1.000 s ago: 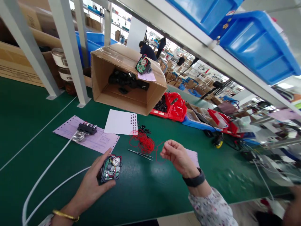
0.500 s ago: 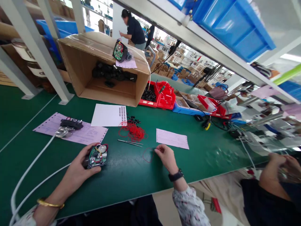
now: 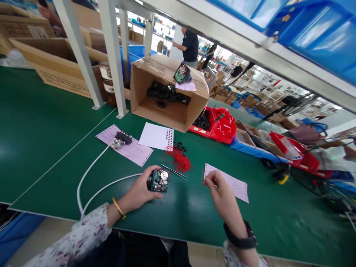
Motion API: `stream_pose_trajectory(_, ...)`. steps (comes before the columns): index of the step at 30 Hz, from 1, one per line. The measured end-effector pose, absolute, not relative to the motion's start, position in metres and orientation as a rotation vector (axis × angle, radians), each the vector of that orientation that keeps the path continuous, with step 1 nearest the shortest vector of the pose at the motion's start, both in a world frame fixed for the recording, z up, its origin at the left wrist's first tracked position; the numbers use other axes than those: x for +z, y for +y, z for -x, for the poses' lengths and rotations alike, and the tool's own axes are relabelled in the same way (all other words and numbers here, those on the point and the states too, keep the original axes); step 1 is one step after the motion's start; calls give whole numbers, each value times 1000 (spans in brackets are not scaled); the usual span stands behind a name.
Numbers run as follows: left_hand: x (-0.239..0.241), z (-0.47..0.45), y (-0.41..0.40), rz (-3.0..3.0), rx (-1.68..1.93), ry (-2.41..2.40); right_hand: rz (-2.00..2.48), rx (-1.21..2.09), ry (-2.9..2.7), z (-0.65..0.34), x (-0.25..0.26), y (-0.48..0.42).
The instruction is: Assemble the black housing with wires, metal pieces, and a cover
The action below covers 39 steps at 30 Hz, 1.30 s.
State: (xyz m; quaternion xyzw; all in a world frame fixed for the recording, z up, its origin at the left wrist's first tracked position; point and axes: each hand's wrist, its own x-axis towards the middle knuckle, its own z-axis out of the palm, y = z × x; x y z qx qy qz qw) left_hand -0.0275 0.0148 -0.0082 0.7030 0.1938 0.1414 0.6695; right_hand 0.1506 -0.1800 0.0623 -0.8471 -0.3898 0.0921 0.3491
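Note:
My left hand point(image 3: 143, 189) is wrapped round a black housing with an exposed green circuit board point(image 3: 160, 180), its wired side facing up toward me. A white cable point(image 3: 111, 186) runs from behind that hand across the table. My right hand point(image 3: 219, 189) pinches a thin red wire point(image 3: 202, 175) between thumb and fingertips, just left of a pink paper slip point(image 3: 236, 185). Between the hands lie a pair of metal tweezers point(image 3: 174, 172) and a tangled pile of red wires point(image 3: 180, 162). Small black parts point(image 3: 181, 147) are scattered behind the pile.
A white punched sheet point(image 3: 154, 135) lies behind the tweezers. Left of it, a black part with a cable point(image 3: 124, 137) rests on pink paper point(image 3: 139, 152). An open cardboard box point(image 3: 169, 116), red bins point(image 3: 222, 129) and a blue tray point(image 3: 250, 148) line the back. Metal posts point(image 3: 114, 55) rise at left.
The view has swung left, so the table contents appear further right. My right hand has lifted the red wire off the table. My left hand still holds the circuit board housing.

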Motion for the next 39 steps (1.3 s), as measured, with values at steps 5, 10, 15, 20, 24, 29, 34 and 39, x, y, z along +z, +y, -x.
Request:
stream_pose_trajectory(5, -8, 31, 18, -1660, 377, 364, 2069, 424, -1161, -102, 109, -158)
stream_pose_trajectory(10, -14, 32, 23, -1718, 475, 273, 1974, 632, -1325, -45, 95, -121)
stream_pose_trajectory(15, -20, 34, 28, -1743, 521, 166, 2125, 532, -1373, -34, 62, -92)
stream_pose_trajectory(20, -21, 35, 31, -1751, 481, 200, 2244, 368, -1346, -52, 63, -86)
stream_pose_trajectory(24, -22, 35, 32, -1751, 478, 179, 2264, 311, -1314, -60, 68, -85)
stream_pose_trajectory(29, -23, 36, 33, -1759, 460, 183, 2356, 295, -1293, -66, 63, -86)
stream_pose_trajectory(34, -23, 35, 34, -1772, 459, 184, 2305, 263, -1302, -75, 57, -92)
stream_pose_trajectory(39, -25, 35, 34, -1797, 444, 168, 2156, 381, -1325, -94, 53, -91)
